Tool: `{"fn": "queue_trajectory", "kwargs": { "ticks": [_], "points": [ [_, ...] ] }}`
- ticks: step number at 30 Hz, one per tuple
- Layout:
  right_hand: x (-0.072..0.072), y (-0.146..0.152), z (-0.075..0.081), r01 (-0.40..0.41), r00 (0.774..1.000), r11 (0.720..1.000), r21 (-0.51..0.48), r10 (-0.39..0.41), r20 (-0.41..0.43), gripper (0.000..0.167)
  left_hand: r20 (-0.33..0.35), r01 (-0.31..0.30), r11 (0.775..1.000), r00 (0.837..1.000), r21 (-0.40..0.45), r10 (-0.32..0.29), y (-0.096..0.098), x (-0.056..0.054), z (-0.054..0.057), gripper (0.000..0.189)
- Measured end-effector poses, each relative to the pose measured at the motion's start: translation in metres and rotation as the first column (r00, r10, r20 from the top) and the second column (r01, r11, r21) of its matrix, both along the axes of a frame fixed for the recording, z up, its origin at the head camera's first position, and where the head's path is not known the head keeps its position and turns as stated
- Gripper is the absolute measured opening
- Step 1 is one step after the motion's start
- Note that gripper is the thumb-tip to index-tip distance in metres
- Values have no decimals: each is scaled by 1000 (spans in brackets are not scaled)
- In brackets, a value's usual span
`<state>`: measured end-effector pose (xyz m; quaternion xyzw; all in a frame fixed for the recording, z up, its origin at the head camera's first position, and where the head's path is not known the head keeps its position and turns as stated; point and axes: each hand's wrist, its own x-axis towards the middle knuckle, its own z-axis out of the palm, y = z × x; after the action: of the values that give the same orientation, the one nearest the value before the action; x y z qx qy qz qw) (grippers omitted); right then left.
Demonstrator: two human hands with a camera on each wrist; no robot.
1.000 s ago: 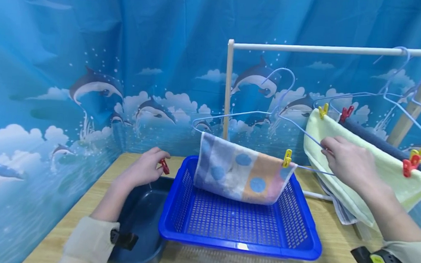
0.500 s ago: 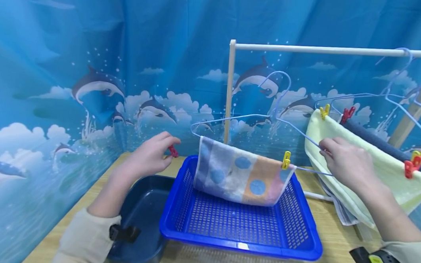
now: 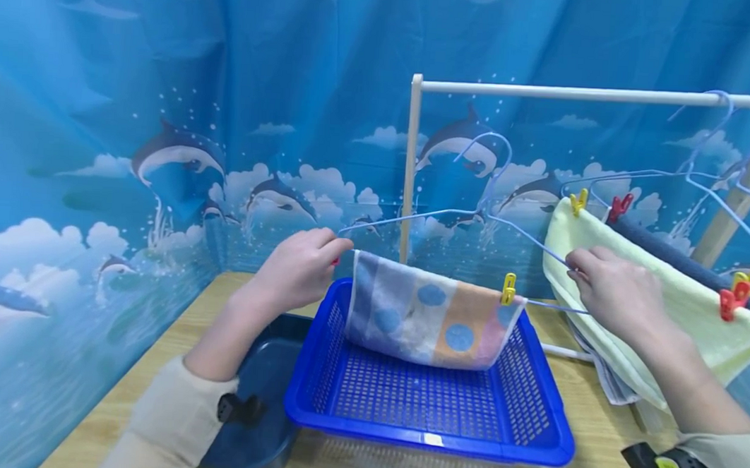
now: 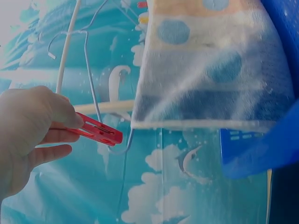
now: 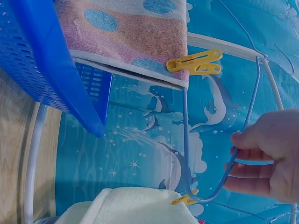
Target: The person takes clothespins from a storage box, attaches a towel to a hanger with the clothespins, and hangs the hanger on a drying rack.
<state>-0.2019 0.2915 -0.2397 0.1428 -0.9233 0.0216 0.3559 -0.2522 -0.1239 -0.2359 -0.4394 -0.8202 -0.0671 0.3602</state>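
My left hand (image 3: 303, 269) pinches a red clothespin (image 4: 100, 130) between thumb and fingers, close by the left end of a blue wire hanger (image 3: 414, 215). Over the hanger's lower bar drapes a small towel (image 3: 431, 311) with coloured stripes and blue dots. A yellow clothespin (image 5: 194, 63) clips the towel's right corner to the bar. The hanger's right end is gripped by my right hand (image 3: 620, 289), its fingers curled round the wire in the right wrist view. In the head view the red clothespin is mostly hidden behind the left fingers.
Below the towel stands a blue basket (image 3: 428, 442), with a dark basin (image 3: 259, 383) to its left. A rack (image 3: 548, 92) on the right carries hangers with a pale yellow towel (image 3: 632, 304) and a dark towel (image 3: 661, 242), held by red and yellow clothespins.
My left hand has moved up and to the right with the red clothespin, reaching the hanger's left end. The hanger has sunk slightly, while my right hand keeps its grip.
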Motion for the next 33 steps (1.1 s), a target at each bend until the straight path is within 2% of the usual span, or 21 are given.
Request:
{"fn": "queue_trajectory", "kwargs": {
  "ticks": [3,9,16,24,33],
  "points": [
    [0,-1,0,-2,1000,1000,5,3,-7,13,-26,-1,999,1000,-34,0,8,-1,1,26],
    [1,-2,0,-3,1000,1000,13,3,-4,12,-5,-37,994,999,-104,37,21,-4,2,26],
    [1,-1,0,-28,999,999,27,28,-23,14,-45,-15,996,999,-93,11,31,-9,2,24],
    [1,-1,1,-35,999,999,37,36,-19,17,-40,-8,994,999,-107,4,37,-11,-3,22],
    [0,-1,0,-93,988,992,85,102,-114,18,-57,-14,988,998,-155,6,42,-13,-8,19]
  ]
}}
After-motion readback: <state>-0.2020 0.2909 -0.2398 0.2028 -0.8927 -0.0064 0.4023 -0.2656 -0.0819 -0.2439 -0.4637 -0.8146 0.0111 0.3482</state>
